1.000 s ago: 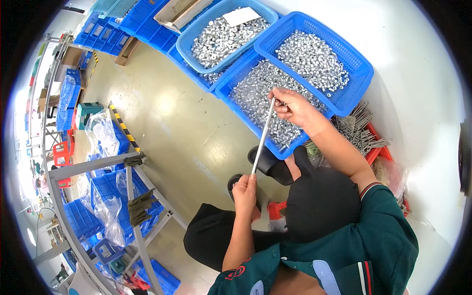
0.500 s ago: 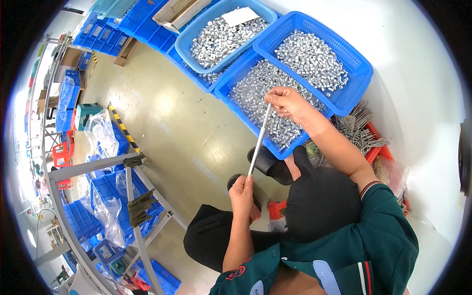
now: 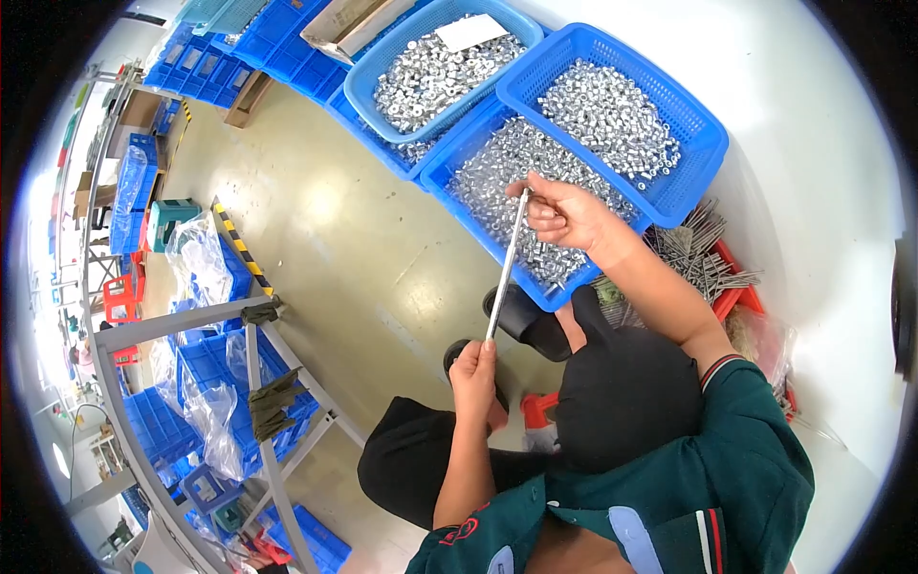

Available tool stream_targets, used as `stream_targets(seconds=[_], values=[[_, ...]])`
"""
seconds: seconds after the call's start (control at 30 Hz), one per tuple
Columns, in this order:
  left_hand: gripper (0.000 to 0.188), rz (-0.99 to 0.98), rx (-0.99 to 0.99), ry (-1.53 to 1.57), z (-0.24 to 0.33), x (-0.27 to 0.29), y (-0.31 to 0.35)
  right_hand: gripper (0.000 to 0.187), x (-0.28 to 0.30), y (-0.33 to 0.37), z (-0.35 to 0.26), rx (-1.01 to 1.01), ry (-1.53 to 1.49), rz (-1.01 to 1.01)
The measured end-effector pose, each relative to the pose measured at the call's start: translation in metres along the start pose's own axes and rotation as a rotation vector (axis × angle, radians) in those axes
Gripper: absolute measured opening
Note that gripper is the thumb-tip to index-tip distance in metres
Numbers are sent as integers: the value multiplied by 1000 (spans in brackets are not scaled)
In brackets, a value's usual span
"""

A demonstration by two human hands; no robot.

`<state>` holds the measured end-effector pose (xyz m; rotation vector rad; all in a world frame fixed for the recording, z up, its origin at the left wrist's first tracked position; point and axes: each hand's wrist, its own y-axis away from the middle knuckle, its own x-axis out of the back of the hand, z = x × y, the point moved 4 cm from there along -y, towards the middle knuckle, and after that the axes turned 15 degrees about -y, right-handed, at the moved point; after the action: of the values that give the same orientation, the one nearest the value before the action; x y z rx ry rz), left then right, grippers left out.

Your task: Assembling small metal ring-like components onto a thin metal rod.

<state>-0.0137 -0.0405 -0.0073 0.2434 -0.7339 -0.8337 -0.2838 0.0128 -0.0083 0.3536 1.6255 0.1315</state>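
Observation:
A thin silvery metal rod (image 3: pixel 510 263) slants between my two hands. My left hand (image 3: pixel 472 376) is closed around its lower end, above my left knee. At the upper end, my right hand (image 3: pixel 564 212) pinches the tip with thumb and forefinger, the other fingers curled in. Whether a small part is also between those fingertips, I cannot make out. Below my right hand sits a blue bin (image 3: pixel 442 184) full of small shiny metal bushings (image 3: pixel 488 172). A blue perforated basket (image 3: pixel 703 124) of similar metal pieces (image 3: pixel 612 120) rests across the bin's far right side.
A lighter blue basket (image 3: pixel 359 100) holds metal pieces with a white card (image 3: pixel 470 33) on top. Many thin metal rods (image 3: pixel 684 251) lie in a red crate (image 3: pixel 736 297) at right. A grey metal frame (image 3: pixel 182 325) stands at left beside blue crates (image 3: pixel 215 368). A white wall is on the right.
My right hand's fingers have shifted at the rod's upper tip, the thumb and forefinger now more extended. The left hand keeps its grip, and the rod stays nearly in place.

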Motion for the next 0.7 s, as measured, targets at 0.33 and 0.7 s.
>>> stream_targets(seconds=[0.33, 0.7], values=[[27, 10, -1, 36, 3, 0, 1, 42, -6, -2, 9, -33, -141, -11], [27, 89, -55, -28, 9, 4, 3, 46, -11, -1, 16, -107, -155, -10]])
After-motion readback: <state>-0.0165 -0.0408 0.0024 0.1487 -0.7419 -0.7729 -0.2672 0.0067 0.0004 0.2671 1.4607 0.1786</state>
